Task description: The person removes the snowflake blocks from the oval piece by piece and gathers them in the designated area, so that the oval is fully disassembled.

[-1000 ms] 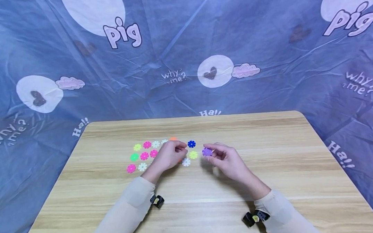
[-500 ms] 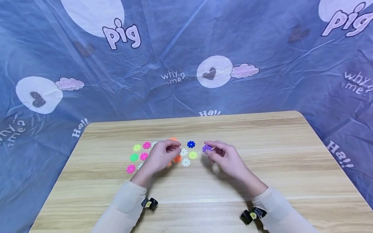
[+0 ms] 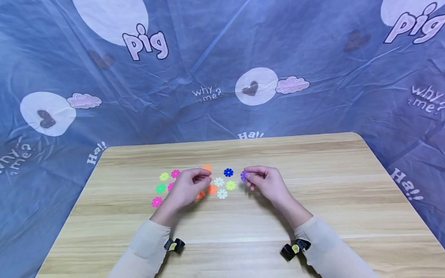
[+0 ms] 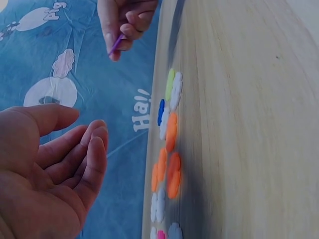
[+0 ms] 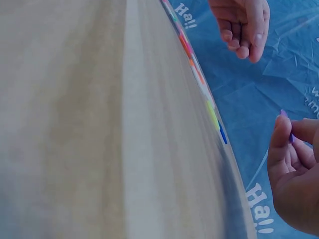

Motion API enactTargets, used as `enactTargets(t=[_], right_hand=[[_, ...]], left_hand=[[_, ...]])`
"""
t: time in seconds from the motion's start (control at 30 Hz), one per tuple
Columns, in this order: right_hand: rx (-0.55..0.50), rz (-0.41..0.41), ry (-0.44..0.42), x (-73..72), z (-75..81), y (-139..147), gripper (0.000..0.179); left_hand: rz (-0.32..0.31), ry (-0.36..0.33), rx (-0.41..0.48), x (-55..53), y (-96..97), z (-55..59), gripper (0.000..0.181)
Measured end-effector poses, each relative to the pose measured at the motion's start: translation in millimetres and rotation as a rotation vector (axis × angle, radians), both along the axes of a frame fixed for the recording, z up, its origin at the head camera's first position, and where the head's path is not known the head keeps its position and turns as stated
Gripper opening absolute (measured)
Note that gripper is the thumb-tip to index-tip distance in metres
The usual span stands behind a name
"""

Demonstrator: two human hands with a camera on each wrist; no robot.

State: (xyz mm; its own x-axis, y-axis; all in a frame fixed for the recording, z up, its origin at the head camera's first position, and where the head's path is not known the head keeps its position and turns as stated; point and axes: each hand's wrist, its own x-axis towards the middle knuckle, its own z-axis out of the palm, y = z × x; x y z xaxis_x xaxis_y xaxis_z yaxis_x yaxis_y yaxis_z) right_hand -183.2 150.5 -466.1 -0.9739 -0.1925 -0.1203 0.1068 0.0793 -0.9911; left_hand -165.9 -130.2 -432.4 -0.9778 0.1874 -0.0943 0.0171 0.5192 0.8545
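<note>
Between thumb and fingertips my right hand (image 3: 270, 184) pinches a purple snowflake disc (image 3: 243, 176), held above the table. The left wrist view shows this purple disc (image 4: 116, 44) edge-on. My left hand (image 3: 186, 188) hovers over the laid-out discs with its fingers loosely bent; in the left wrist view the gap between thumb and fingers holds nothing. Between the two hands lie a blue disc (image 3: 228, 172), a yellow-green disc (image 3: 230, 185) and two white ones, with an orange disc (image 3: 212, 189) nearer the left hand. My left hand hides several discs in the head view.
A wooden table (image 3: 227, 255) carries the flat discs in rough rows. At the left end of these rows are a green disc (image 3: 161, 188) and a pink disc (image 3: 156, 202). Behind the table hangs a blue printed cloth (image 3: 189, 53).
My left hand has drawn back to the left, uncovering white and orange discs. The right hand keeps the purple disc, now raised slightly and turned.
</note>
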Motion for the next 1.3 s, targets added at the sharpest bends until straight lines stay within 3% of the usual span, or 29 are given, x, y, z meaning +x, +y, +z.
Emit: enactTargets(t=[0.4,0.73,1.03,1.3], right_hand=[[0.009,-0.009,-0.107,-20.4,-10.2,-7.9,0.025],[0.102,0.016,-0.175,-27.3,-10.5,-15.7,0.019],[0.269,-0.004,-0.136,-29.7,-10.0,-13.9,0.019],[0.226,-0.026,-0.115,-25.5,-9.0,-5.3,0.025]], left_hand=[[0.013,-0.034,0.017,3.2,-12.9,-2.8,0.030],[0.005,0.017,0.010,4.9,-22.4,-3.0,0.031],[0.007,0.012,-0.005,6.3,-24.7,-1.5,0.031],[0.045,-0.004,-0.018,8.9,-28.1,-4.9,0.031]])
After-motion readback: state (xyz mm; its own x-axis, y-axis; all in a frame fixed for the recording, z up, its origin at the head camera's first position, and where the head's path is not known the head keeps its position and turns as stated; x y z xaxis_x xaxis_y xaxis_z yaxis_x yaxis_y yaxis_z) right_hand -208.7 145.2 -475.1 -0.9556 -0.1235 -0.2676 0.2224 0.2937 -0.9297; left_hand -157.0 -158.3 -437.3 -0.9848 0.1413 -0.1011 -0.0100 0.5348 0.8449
